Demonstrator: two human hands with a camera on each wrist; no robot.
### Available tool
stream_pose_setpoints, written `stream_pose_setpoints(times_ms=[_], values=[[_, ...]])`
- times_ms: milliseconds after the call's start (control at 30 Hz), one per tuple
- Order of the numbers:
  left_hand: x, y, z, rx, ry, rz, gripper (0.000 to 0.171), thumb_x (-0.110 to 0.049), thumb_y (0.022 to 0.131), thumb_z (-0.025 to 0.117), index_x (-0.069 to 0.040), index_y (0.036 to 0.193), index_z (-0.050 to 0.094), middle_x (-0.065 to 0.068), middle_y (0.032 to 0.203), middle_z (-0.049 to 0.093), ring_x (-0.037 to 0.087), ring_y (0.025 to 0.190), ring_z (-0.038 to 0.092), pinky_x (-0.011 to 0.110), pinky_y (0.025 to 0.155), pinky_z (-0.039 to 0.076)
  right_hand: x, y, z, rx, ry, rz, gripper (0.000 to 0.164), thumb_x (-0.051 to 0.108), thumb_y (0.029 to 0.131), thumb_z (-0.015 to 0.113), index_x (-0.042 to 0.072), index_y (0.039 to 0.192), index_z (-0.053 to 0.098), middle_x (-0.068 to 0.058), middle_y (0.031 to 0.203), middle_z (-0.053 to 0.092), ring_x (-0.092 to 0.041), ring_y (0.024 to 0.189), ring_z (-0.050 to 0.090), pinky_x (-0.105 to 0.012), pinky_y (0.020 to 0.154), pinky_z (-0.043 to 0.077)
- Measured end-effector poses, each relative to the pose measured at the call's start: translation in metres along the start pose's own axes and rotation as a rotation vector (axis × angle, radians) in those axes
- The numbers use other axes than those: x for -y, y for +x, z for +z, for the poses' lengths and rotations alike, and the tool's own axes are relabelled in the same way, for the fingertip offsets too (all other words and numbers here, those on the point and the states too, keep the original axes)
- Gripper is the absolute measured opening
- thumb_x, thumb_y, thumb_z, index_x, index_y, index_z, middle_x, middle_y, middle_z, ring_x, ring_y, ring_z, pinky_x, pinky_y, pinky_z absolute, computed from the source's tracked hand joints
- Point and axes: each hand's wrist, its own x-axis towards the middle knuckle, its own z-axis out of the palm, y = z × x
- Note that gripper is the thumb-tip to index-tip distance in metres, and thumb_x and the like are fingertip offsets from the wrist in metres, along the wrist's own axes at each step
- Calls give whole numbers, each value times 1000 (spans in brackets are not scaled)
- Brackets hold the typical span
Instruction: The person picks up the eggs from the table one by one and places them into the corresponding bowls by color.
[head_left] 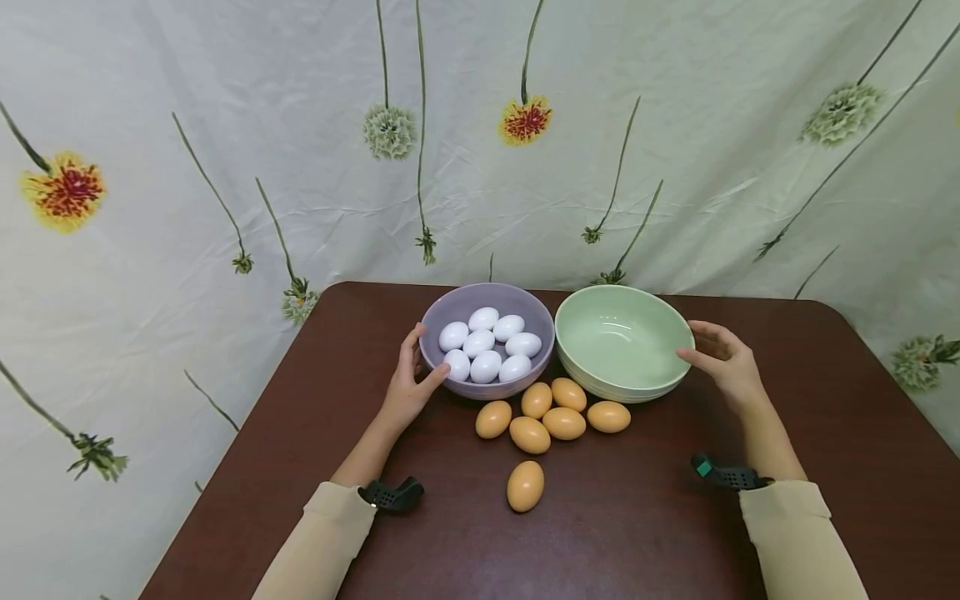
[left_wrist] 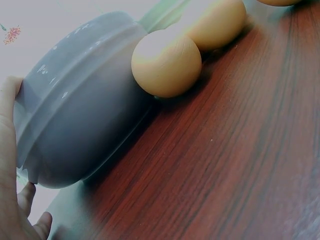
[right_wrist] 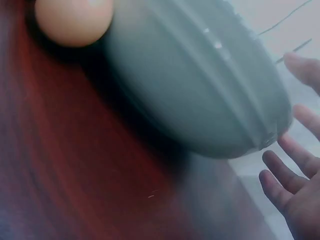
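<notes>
Nearest, beige sleeves (head_left: 318, 537), stretched in from the near left and near right of the lavender bowl (head_left: 487, 295). Behind that bowl, hanging and softly creased, pale floral cloth (head_left: 465, 58). Beneath the bowl, spreading to both sides and toward the front, dark red-brown wooden surface (head_left: 637, 525). Just to the bowl's right, rims close enough to seem touching, pale green bowl (head_left: 621, 337), ribbed outside. Clasped on the lavender bowl's left side, thumb over the near rim and fingers along the outer wall, left grip (head_left: 408, 382). Farther to the bowl's right, beyond the green one, right grip (head_left: 726, 367), released, fingers spread at the green rim, actual contact hard to tell. Nearer than the bowl, black wristbands (head_left: 392, 497). Before the bowl and off toward its right, six brown eggs (head_left: 529, 435) bunched, plus a lone brown egg (head_left: 525, 486) nearer. Inside the bowl, eight white eggs (head_left: 478, 343), glossy, clustered.
</notes>
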Motion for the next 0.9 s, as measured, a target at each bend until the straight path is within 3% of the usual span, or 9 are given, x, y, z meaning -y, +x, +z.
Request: stream_pose_setpoints(times_ms=[200, 400, 600, 833, 900], values=[[0, 0, 0, 2, 2, -2, 77, -9, 93, 61, 0, 153, 15, 17, 161, 6, 31, 147, 12, 59, 111, 17, -15, -3, 5, -1, 164, -23, 44, 1, 87, 71, 14, 129, 60, 10, 116, 59, -7, 108, 52, -15, 82, 43], [0, 0, 0, 3, 5, -2, 76, -8, 93, 61, 0, 153, 15, 17, 162, 6, 32, 147, 12, 60, 111, 16, -22, -7, 8, 34, 269, -5, 46, -2, 89, 66, 18, 130, 58, 4, 124, 51, -8, 105, 53, -16, 80, 47], [0, -3, 1, -1, 1, 0, 76, -7, 92, 61, 1, 153, 15, 18, 161, 6, 33, 146, 12, 60, 111, 16, -30, -8, 11, 55, 418, -42, 46, -7, 91, 60, 19, 128, 58, 0, 126, 48, -9, 101, 57, -19, 77, 49], [0, 1, -1, 11, 13, 6, 76, -7, 92, 61, 2, 152, 15, 20, 161, 6, 33, 146, 14, 58, 111, 19, -36, -6, 11, 78, 444, -61, 50, -6, 93, 57, 19, 136, 52, -2, 132, 41, -11, 101, 56, -20, 78, 50], [9, 4, -2, 11, 15, 6, 77, -8, 92, 62, 0, 153, 16, 18, 161, 5, 34, 146, 15, 58, 111, 18, -36, -6, 11, 80, 442, -60, 50, -5, 93, 57, 19, 137, 51, -2, 132, 40, -11, 102, 54, -20, 79, 50]])
